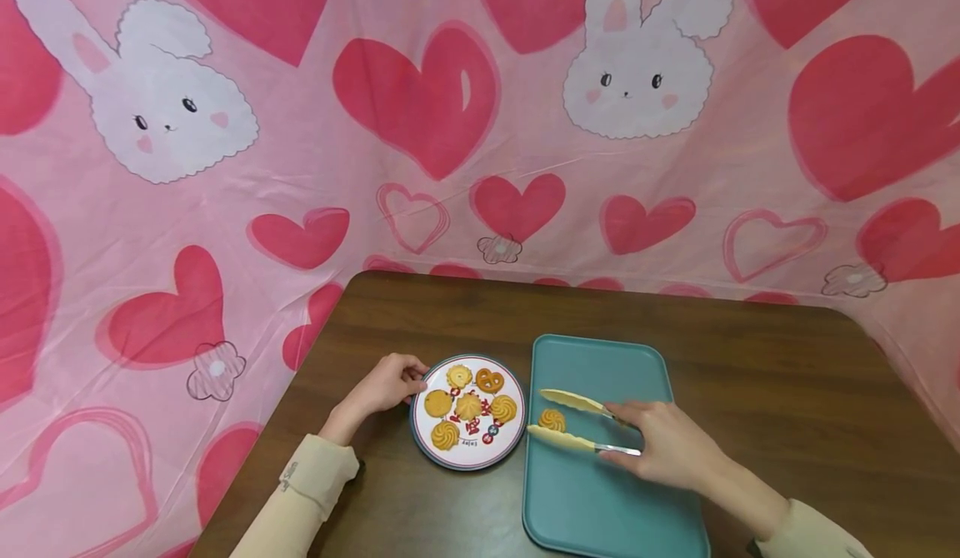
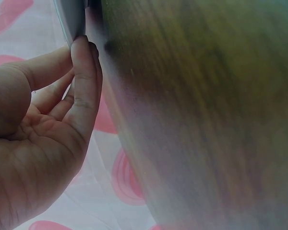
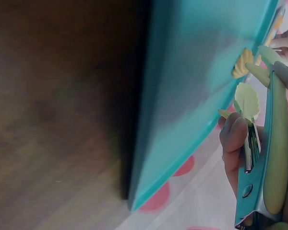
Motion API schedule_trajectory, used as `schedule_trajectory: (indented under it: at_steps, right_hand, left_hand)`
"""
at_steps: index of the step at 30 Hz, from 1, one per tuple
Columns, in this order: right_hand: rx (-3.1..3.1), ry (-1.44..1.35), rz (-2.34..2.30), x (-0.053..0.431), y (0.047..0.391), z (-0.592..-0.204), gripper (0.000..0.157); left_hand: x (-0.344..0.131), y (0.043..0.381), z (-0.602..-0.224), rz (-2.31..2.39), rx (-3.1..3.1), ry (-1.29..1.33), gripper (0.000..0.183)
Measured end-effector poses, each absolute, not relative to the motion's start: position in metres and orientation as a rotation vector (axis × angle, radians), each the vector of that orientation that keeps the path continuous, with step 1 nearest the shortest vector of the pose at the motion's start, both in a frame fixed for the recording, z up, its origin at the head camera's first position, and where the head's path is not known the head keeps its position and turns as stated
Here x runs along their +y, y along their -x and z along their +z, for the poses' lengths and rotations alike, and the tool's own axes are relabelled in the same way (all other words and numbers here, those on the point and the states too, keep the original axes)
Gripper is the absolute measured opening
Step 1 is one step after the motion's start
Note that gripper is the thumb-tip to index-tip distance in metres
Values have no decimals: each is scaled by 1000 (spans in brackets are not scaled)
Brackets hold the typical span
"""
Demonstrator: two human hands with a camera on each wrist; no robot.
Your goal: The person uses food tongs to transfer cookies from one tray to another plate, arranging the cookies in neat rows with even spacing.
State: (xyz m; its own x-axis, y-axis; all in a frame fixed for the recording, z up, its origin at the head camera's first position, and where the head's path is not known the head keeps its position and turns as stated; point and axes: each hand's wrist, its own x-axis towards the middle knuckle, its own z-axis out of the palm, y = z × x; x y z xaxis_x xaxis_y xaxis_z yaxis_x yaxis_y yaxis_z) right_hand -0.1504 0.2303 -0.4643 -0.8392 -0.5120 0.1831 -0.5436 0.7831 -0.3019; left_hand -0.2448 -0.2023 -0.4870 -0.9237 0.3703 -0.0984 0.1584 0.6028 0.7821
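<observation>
My left hand (image 1: pixel 392 381) pinches the left rim of a round white plate (image 1: pixel 480 455) with a dark blue edge, thumb on top and fingers beneath, as the left wrist view shows. On the plate lie several cookies, among them a pretzel (image 1: pixel 490 381) and a swirl cookie (image 1: pixel 445 435). In my right hand (image 1: pixel 671 445) I hold a pair of tongs (image 1: pixel 577 401) with cream-coloured tips, spread apart over the teal tray (image 1: pixel 600 500). One swirl cookie (image 1: pixel 552 420) lies near the tray's left edge, between the tong tips. In the right wrist view, fingers and thumb wrap the tong handles (image 3: pixel 277 158).
Plate and tray stand side by side on a dark brown wooden table (image 1: pixel 450 316). Behind and to the left hangs a pink cloth (image 1: pixel 315 150) with hearts and rabbits. The tray's raised rim (image 1: pixel 527 475) lies right beside the plate.
</observation>
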Motion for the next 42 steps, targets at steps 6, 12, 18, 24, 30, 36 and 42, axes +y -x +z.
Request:
schedule_trajectory:
  at_steps: [6,12,18,24,30,36,42]
  right_hand:
    - [-2875,-836,511,238,147,-472,64]
    - [-2881,-835,526,242,144,-477,64]
    - [-2899,-814,534,243,143,-478,62]
    - [-2895,-805,532,243,141,-479,60]
    - [-2891,-805,538,243,141,-478,60]
    - [-2913,-803,544,242,141,-476,60]
    - [-2944,-795,549,243,141,-475,63]
  left_hand:
    - [-201,244,-487,1221,2583,-427,19]
    - [-202,245,-487,1208,2586,-413,19]
    - [-202,245,-487,1205,2590,-400,18]
    - [-202,245,-486,1200,2588,-391,19]
    - [-202,245,-486,1198,2587,-390,19]
    - [-202,246,-487,1200,2585,-383,19]
    - [-202,245,-487,1201,2590,-393,19]
